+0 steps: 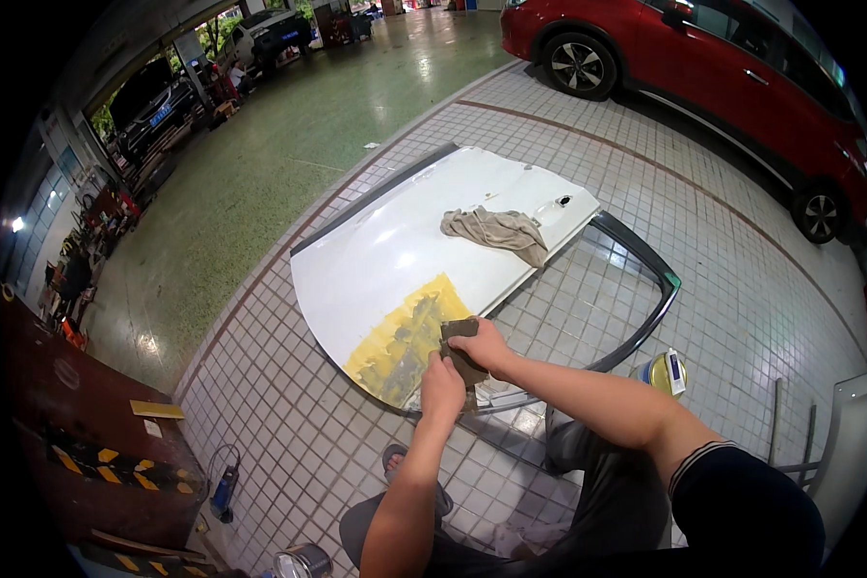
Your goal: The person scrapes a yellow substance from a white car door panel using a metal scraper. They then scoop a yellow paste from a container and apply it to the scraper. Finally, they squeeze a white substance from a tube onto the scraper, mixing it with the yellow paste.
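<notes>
A white car door (376,231) lies on the tiled floor in front of me, its black window frame (667,289) to the right. Yellow filler with grey patches (400,332) covers its near corner. Over that corner, my right hand (484,347) is closed on a dark brown sheet of sandpaper (460,329), thumb on top. My left hand (441,387) pinches the same sheet along its left side. Part of the sheet is hidden behind the fingers. A crumpled beige rag (496,231) rests on the door, beyond my hands.
A red car (626,48) is parked at the far right. On the right stands an open tin (660,374) with a white tube (675,371) across it. A blue power tool (223,493) and a metal can (302,561) are at lower left, near a brown board (96,405).
</notes>
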The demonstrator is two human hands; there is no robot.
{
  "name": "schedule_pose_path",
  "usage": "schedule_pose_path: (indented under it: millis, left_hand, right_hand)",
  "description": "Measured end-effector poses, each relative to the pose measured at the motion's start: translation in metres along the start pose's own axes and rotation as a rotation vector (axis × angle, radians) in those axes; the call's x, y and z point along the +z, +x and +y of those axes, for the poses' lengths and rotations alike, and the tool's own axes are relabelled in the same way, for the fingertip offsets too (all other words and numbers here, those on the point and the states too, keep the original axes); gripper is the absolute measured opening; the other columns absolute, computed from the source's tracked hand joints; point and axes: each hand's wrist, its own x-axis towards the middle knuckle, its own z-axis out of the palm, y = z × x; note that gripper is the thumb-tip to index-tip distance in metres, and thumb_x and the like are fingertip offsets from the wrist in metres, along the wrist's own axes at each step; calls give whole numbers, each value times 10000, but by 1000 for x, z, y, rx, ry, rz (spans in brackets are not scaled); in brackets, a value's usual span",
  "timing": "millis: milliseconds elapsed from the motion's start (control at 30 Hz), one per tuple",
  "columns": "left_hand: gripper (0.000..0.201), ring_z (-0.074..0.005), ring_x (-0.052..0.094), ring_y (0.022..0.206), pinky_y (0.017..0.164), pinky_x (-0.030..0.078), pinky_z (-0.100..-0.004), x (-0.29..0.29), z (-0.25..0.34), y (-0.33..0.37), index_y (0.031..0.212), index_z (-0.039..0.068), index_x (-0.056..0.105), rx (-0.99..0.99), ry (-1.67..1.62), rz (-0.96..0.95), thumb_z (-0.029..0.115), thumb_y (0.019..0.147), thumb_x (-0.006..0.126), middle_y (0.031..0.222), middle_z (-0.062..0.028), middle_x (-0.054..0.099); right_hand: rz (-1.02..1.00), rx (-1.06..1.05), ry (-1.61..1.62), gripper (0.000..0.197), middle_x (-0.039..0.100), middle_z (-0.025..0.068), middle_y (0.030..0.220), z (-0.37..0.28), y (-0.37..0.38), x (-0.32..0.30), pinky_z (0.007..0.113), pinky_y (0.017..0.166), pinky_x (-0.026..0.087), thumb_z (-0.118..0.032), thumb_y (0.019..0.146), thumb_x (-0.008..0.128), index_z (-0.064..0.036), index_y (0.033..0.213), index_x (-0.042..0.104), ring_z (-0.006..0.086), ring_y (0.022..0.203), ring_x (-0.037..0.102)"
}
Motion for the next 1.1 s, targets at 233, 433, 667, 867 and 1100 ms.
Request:
schedule_pose_path:
  millis: [233,433,667,867,1100]
  left_hand:
    - [271,-542,590,950,811,447,-587,-7,7,1,1161,-42,510,74,-46,166,164,1007,426,988,-360,632]
    - [302,-536,591,958,812,450,-569,-9,8,2,1209,-49,500,82,-57,275,162,1011,417,1000,-354,632]
    - [349,-531,595,944,799,452,-562,-22,10,8,1237,-52,477,103,-168,285,212,1010,453,990,-347,638]
    - [298,-523,608,903,771,469,-555,-19,10,7,1142,-38,467,75,-86,310,221,1000,508,940,-331,641]
    - [424,-537,600,957,813,461,-572,-25,7,9,1277,-65,441,34,-41,216,274,1023,446,1012,-365,633]
  right_hand:
    - [-12,-15,98,330,709,105,945,-18,3,1,340,770,533,-132,772,771,5,1049,656,199,852,669]
    - [10,4,221,355,716,129,976,-23,6,0,339,795,537,-129,774,768,25,1077,664,212,882,679]
    - [-22,-12,216,339,698,98,978,-36,1,-3,331,779,542,-113,794,753,4,1091,638,190,869,663]
    - [-74,-106,83,351,710,93,982,-38,-8,2,328,825,527,-122,752,719,-14,1079,653,200,901,669]
    - [-196,-108,101,340,700,71,1025,-45,-16,3,314,851,514,-113,798,719,-19,1118,652,163,930,647]
